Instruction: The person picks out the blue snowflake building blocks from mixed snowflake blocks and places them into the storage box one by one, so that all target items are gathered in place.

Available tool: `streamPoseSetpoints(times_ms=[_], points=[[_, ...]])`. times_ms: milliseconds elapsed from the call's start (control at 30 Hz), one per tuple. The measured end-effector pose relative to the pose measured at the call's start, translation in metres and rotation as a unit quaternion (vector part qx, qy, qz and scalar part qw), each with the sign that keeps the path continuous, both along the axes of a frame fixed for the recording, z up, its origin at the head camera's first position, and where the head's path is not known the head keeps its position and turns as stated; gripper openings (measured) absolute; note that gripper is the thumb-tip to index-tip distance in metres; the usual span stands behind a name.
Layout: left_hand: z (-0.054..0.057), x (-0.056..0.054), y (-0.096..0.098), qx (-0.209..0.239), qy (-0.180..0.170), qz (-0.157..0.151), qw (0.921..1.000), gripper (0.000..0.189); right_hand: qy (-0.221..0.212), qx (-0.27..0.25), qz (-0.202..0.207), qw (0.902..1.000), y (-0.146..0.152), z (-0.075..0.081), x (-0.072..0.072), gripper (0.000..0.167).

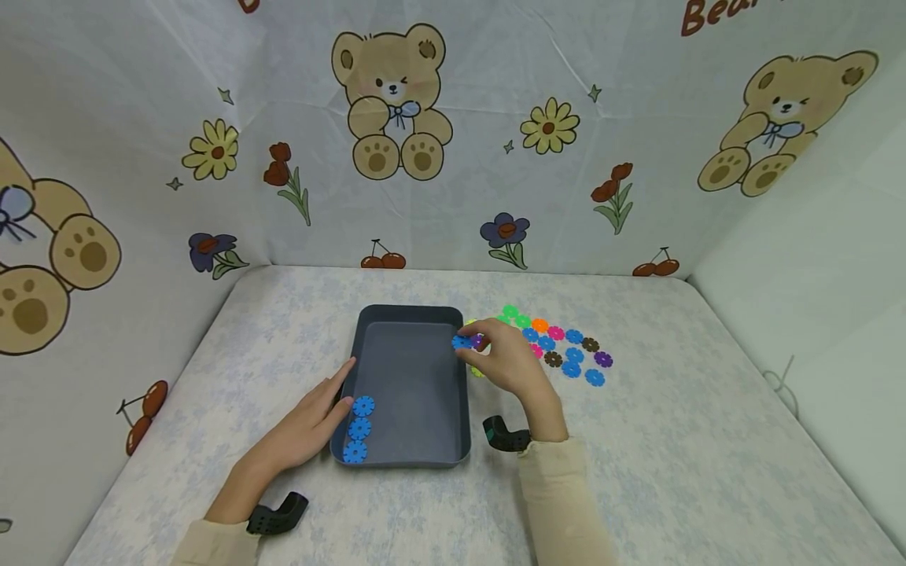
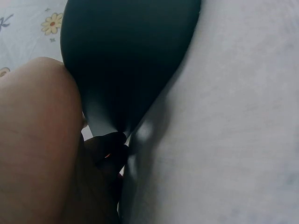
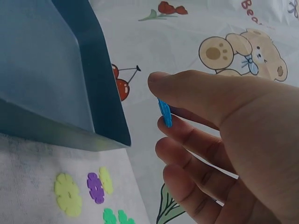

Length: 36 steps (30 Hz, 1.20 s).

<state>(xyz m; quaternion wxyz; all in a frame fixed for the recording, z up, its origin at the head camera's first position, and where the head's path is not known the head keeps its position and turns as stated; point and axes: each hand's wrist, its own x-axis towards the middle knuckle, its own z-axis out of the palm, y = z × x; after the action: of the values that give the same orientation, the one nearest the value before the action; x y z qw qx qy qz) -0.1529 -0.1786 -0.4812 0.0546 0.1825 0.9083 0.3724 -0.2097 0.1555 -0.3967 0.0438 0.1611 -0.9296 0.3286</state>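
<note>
A grey rectangular tray (image 1: pixel 406 385) lies on the table, with three blue flower-shaped discs (image 1: pixel 359 428) in a column along its left side, near the front corner. My left hand (image 1: pixel 311 420) rests on the tray's left edge, its fingers fairly straight against the wall. In the left wrist view, dark shadow hides part of those fingers. Over the tray's right rim, my right hand (image 1: pixel 506 358) pinches a blue flower-shaped disc (image 3: pixel 165 113) between thumb and index finger. The other right fingers are loosely bent and hold nothing.
Right of the tray lie several loose flower discs, among them green (image 1: pixel 510 311), orange (image 1: pixel 540 325), brown (image 1: pixel 591 344), purple (image 1: pixel 603 359) and blue (image 1: pixel 594 378). Yellow discs (image 3: pixel 68 195) lie close beside the tray. A patterned cloth wall stands behind the table.
</note>
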Motion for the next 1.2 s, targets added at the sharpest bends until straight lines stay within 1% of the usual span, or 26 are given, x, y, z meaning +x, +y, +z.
streamPoseSetpoints(times_ms=[233,367,633,867,1200], points=[[0.000,0.000,0.000,0.001,0.001,-0.001,1.0000,0.065,-0.006,-0.003,0.005,1.0000,-0.010,0.001,0.001,0.030],[-0.001,-0.001,0.000,0.000,0.002,-0.001,1.0000,0.064,0.000,0.006,0.008,1.0000,-0.015,0.002,0.003,0.030],[0.000,-0.001,0.000,-0.002,0.003,-0.001,1.0000,0.064,0.018,0.013,0.036,0.9991,-0.023,0.003,0.005,0.027],[0.001,-0.001,0.001,-0.005,0.001,-0.001,1.0000,0.064,0.021,0.028,0.035,0.9988,-0.030,0.002,0.007,0.027],[0.003,0.001,0.001,-0.008,0.001,0.003,1.0000,0.064,0.019,0.048,0.047,0.9976,-0.044,0.002,0.008,0.029]])
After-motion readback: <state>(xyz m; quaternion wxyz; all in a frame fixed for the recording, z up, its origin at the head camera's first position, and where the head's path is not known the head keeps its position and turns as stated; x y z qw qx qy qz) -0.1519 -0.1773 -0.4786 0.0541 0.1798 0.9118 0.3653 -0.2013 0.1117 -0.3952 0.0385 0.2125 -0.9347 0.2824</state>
